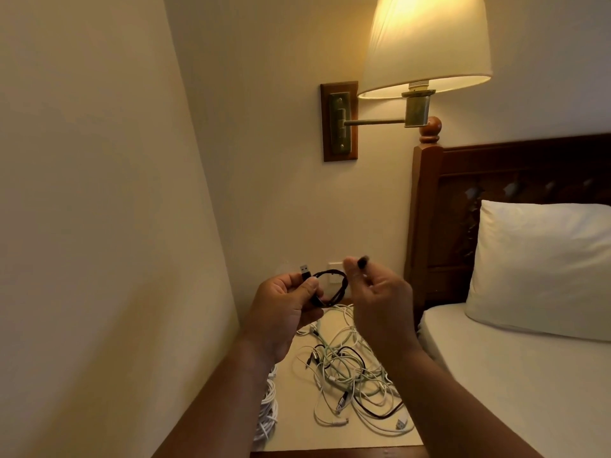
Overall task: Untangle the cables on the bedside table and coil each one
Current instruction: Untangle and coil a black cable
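A bed (529,375) with a white sheet fills the right side, with a dark carved wooden headboard (496,166) behind it and a white pillow (542,269) leaning against that. Above the headboard's corner post, a lit lamp (426,44) with a cream shade reaches out on a brass arm from a wooden wall plate (340,122).

Between the bed and the left wall stands a pale-topped bedside table (294,408). A loose tangle of cables (350,368), mostly white and pale green with a few dark ones, sprawls over its middle and right. A coiled white cable (267,411) lies at the table's left edge, partly hidden by the left forearm.

Both of the person's hands are raised above the far end of the table, clear of the tangle. The left hand (284,309) grips a black cable (334,285) wound into a small loop, with its fingers curled round it and its thumb pressed on top. The loop hangs in the gap between the two hands. A USB plug (305,270) sticks up just above the left thumb. The right hand (380,302) pinches the cable's other end (363,262) between thumb and forefinger, and its other fingers are loosely curled.
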